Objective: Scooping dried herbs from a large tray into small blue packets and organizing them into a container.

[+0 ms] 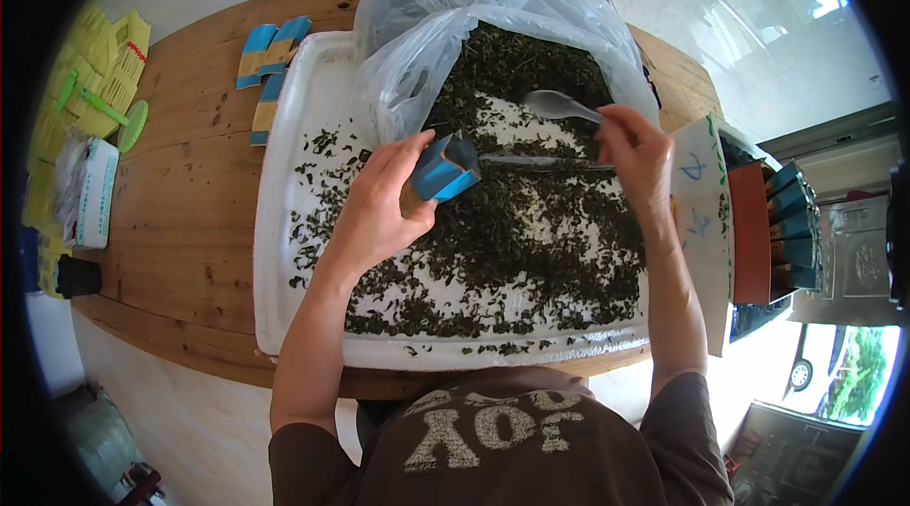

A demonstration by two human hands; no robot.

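Note:
My left hand (pixel 387 197) grips a small blue-and-tan paper packet (pixel 446 168), tilted with its open mouth facing right. Between the fingers of my right hand (pixel 636 151) is the handle of a metal spoon (pixel 558 106); its bowl points left over the tray. Dark, dried, curled leaves (pixel 490 236) that look like tea lie spread across a white foam tray (pixel 274 278). At the tray's far side a clear plastic bag (pixel 405 72) opens toward me, with more leaves inside. What the packet holds cannot be made out.
Several blue-and-tan packets (pixel 270 97) lie left of the tray on the wooden table (pixel 178 222). Farther left are yellow paper packages (pixel 106 65), a green plastic handheld item (pixel 106 108) and a white box (pixel 94 193). On the right, a brown box (pixel 751 236) holds upright blue packets (pixel 793 236).

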